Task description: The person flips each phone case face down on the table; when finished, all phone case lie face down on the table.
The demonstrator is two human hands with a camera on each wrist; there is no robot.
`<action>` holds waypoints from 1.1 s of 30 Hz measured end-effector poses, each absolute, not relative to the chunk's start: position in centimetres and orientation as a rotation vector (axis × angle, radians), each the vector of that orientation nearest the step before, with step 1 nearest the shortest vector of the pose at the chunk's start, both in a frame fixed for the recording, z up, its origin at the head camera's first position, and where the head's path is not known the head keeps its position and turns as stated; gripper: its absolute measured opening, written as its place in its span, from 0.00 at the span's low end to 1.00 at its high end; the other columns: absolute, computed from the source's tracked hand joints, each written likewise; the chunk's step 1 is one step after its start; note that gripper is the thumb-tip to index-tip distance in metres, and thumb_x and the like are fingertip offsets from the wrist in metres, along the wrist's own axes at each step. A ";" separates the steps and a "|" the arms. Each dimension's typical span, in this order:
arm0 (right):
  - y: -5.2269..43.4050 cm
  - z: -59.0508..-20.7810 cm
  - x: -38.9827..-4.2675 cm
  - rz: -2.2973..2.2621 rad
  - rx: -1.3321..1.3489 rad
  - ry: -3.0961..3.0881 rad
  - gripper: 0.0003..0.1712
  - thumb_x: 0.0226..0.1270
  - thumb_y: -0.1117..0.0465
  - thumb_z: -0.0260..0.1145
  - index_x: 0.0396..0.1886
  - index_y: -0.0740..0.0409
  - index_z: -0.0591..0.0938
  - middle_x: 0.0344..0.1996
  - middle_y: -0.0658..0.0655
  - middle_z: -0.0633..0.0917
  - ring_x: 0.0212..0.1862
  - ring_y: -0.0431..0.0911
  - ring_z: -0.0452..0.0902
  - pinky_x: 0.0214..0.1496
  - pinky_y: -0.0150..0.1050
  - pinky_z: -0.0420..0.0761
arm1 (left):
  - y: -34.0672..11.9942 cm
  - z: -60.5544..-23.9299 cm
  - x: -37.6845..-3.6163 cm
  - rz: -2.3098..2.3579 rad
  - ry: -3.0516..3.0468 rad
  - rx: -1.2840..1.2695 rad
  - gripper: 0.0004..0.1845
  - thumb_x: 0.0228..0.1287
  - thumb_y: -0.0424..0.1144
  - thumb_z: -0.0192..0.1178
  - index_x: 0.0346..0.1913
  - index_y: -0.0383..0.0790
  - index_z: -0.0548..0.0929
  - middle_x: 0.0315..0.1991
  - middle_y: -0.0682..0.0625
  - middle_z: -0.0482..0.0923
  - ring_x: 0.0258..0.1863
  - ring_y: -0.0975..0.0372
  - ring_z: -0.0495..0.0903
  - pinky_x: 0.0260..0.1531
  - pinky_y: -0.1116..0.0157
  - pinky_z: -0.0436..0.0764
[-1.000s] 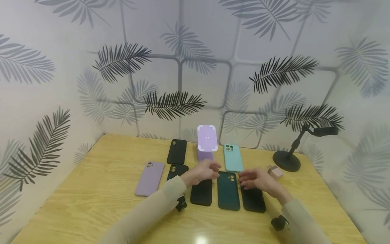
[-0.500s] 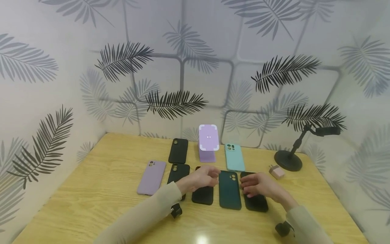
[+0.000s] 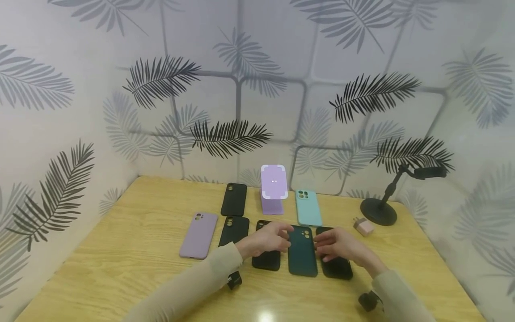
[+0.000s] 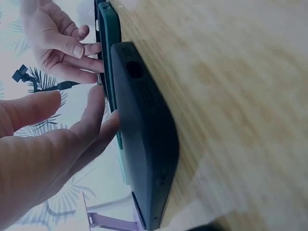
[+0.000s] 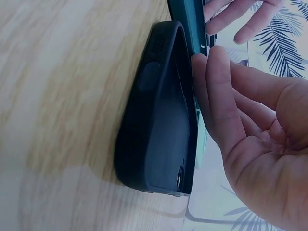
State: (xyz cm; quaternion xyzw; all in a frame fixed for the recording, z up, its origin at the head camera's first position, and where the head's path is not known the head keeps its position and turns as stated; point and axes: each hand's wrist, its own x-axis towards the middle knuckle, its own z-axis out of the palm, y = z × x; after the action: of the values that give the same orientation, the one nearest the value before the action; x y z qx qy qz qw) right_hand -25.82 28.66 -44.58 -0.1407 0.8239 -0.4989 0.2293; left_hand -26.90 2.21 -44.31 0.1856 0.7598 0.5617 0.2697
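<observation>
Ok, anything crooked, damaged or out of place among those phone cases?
Nothing stands out. The cases lie flat in tidy rows on the table; both hands hover at the dark green case, left hand, right hand.

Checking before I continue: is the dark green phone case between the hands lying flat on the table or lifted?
Flat: the dark green case lies camera side up on the table, both hands beside its edges.

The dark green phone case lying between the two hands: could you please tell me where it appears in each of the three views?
Head: the dark green phone case lies low and centre on the table, between two black cases.
Left wrist: it shows edge-on as a thin green strip, upper left, behind a black case.
Right wrist: its edge runs along the top, beyond the other black case.
Shared landmark: the purple stand, a sliver at the left wrist's bottom edge.
</observation>
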 end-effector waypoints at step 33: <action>26.3 -45.2 -25.2 -1.499 -0.372 2.207 0.32 0.69 0.58 0.65 0.65 0.75 0.70 0.55 0.72 0.81 0.49 0.52 0.85 0.48 0.46 0.87 | 3.0 -44.8 -26.4 1.893 1.838 0.351 0.34 0.66 0.26 0.59 0.74 0.38 0.61 0.64 0.34 0.70 0.52 0.46 0.82 0.49 0.49 0.84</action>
State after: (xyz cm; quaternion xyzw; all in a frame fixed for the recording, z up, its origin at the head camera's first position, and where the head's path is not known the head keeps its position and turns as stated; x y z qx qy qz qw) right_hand -25.21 26.29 -45.24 -0.1346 0.7988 -0.5426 0.2220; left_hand -26.39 2.96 -44.76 0.1282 0.6708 0.6907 0.2376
